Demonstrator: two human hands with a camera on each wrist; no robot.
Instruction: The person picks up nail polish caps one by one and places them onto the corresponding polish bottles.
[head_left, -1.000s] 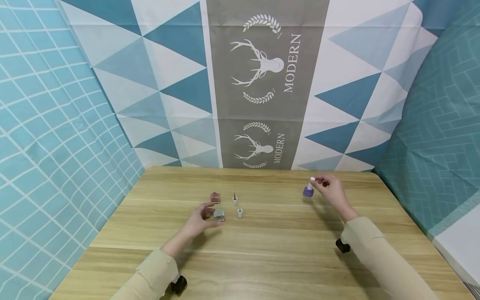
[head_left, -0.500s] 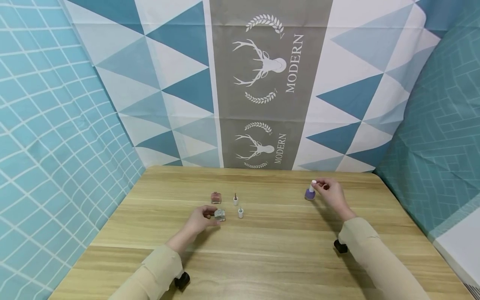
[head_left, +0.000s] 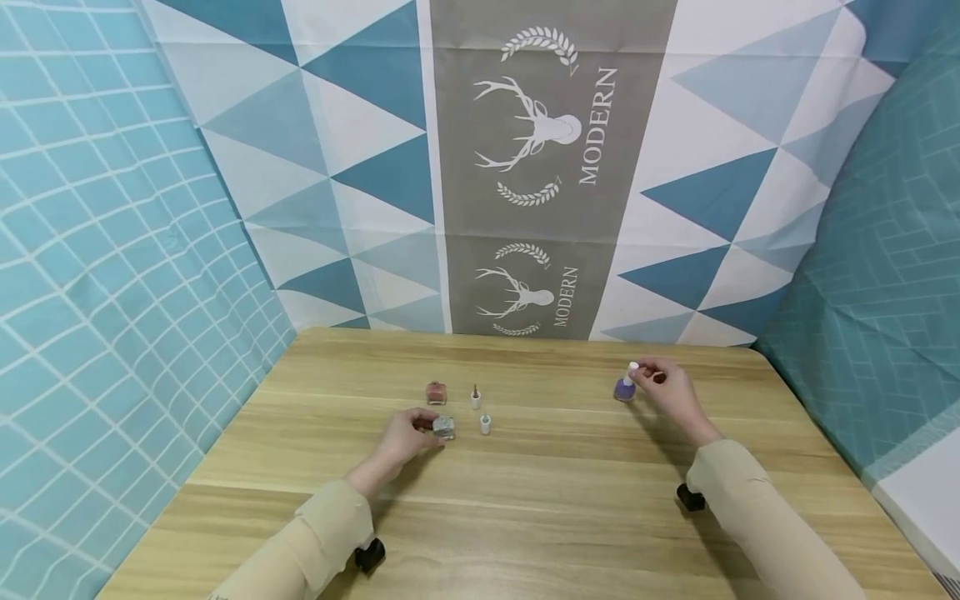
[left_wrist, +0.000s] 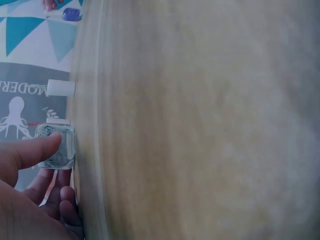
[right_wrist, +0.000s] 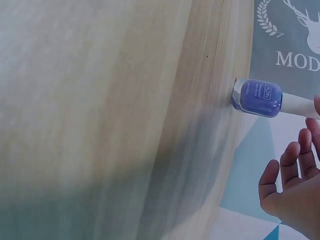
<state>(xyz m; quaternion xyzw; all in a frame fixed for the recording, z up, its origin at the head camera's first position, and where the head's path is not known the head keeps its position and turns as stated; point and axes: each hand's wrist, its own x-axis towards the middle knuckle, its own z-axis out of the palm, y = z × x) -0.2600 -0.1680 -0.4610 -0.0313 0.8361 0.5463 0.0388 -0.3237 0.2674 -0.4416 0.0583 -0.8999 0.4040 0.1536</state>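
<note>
My left hand point(head_left: 402, 439) grips a square bottle of silver glitter nail polish point(head_left: 443, 427), uncapped on the table. In the left wrist view the thumb lies across that glitter bottle point(left_wrist: 57, 150), fingers behind it. My right hand point(head_left: 672, 398) pinches the white cap point(head_left: 632, 374) of a purple nail polish bottle point(head_left: 624, 389), which stands slightly tilted at the tabletop. The right wrist view shows the purple bottle point(right_wrist: 261, 98) with its base at the wood.
A reddish-pink open polish bottle point(head_left: 436, 393) stands just behind the glitter one. Two white brush caps stand to their right, bristles up: one brush cap point(head_left: 476, 399) farther back, another brush cap point(head_left: 485, 424) nearer. A patterned curtain point(head_left: 360, 208) hangs behind the wooden table point(head_left: 555, 517).
My left thumb and fingers have closed in on the glitter bottle. The right hand has lowered the purple bottle slightly to the table. The view has shifted a little.
</note>
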